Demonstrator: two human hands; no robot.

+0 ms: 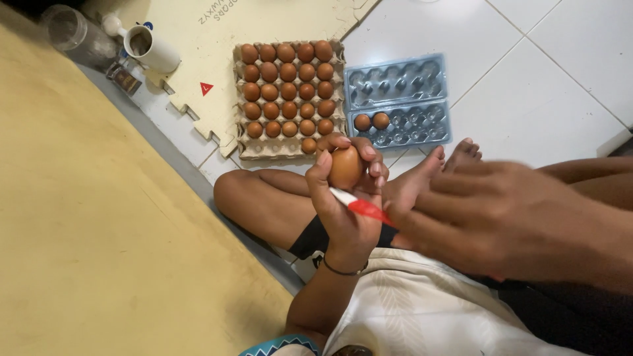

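Here the left hand (346, 211) grips a brown egg (345, 167) near the blue plastic carton (398, 101).

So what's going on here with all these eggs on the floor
A person sits on the tiled floor. Their left hand holds a brown egg up, while the right hand holds a red and white pen against the left palm, just below the egg. Ahead lies a cardboard tray nearly full of brown eggs, and beside it an open blue plastic carton with just two eggs in it.
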